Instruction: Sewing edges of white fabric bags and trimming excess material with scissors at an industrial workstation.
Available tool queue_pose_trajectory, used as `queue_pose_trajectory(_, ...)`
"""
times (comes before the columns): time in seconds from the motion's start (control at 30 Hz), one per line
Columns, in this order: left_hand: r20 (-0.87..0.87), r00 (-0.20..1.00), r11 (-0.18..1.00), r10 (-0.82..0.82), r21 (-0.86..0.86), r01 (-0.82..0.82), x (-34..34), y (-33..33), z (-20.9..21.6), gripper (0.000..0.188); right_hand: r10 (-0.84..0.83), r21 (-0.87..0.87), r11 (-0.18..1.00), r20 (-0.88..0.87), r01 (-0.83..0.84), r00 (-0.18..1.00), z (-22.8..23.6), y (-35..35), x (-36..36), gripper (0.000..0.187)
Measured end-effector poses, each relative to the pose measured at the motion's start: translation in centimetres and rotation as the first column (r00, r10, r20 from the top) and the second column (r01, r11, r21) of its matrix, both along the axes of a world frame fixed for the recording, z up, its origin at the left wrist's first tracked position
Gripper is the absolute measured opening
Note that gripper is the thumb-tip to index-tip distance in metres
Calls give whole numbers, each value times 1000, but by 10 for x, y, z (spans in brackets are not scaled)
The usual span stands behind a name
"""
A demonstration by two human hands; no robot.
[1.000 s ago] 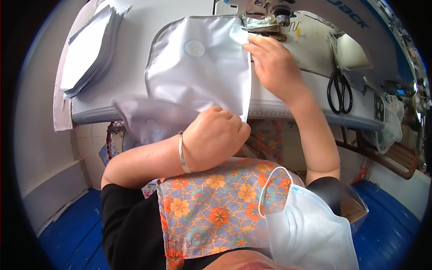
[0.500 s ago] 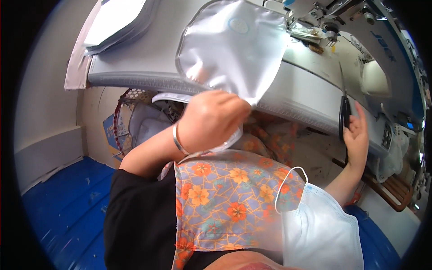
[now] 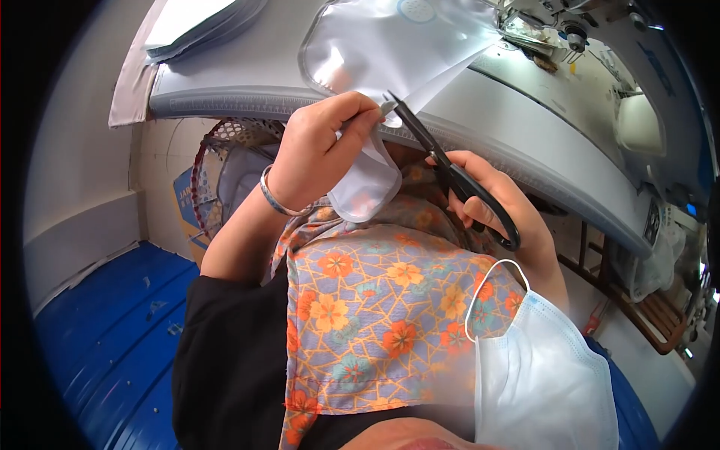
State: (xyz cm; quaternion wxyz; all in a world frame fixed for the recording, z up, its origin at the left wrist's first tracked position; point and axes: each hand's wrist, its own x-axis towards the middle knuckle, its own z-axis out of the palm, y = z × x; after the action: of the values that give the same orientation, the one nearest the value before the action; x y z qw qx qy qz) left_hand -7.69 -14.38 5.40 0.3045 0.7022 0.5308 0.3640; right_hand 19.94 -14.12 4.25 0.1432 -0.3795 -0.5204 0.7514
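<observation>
A shiny silver-grey sheet [image 3: 375,52] with a rounded, bound edge and a small round blue-and-white mark lies on the table and runs toward the sewing machine. My left hand [image 3: 322,142] is closed in a pinch on its near corner, at the table's front edge. Below those fingers hangs a pale piece with a rounded end [image 3: 366,187]; how it joins the sheet is hidden. My right hand [image 3: 499,195] grips black scissors [image 3: 450,169] by the handles. Their blades are slightly parted, with the tips beside my left fingertips at the pinched corner.
The sewing machine's needle area [image 3: 574,37] is at the upper right. A pale stack of sheets [image 3: 199,30] lies at the table's far left. Beneath the table edge stands a red-rimmed basket [image 3: 201,165]. A face mask [image 3: 544,375] hangs over my floral apron [image 3: 390,322].
My right hand has brought the scissors from the table's right side across to my left fingertips. My left hand has moved slightly up and left, and the sheet has shifted up.
</observation>
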Motion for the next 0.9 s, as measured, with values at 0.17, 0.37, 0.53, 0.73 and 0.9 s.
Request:
queue_pose_trajectory(0.17, -130, 991, 990, -14, 135, 32, -2, -1, -6, 6, -80, 62, 994, -77, 85, 994, 12, -8, -14, 101)
queue_pose_trajectory(0.37, -151, 988, 992, -9, 124, 28, -10, -1, -3, 8, -93, 76, 993, 8, 92, 996, 18, -10, -12, 88)
queue_pose_trajectory(0.53, 84, 934, 936, 346, -102, -338, -100, -19, -34, 13, -276, 203, 942, 9, 269, 961, 17, -16, 9, 79)
queue_pose_trajectory(0.73, -182, 907, 828, 379, -371, -420, -319, -66, -30, 17, -766, 580, 614, 277, 535, 580, -2, 2, 109, 44)
queue_pose_trajectory(0.9, -686, 710, 833, 156, -296, -468, -313, -69, -133, 24, -826, 830, 532, 467, 166, 316, -19, 19, 159, 43)
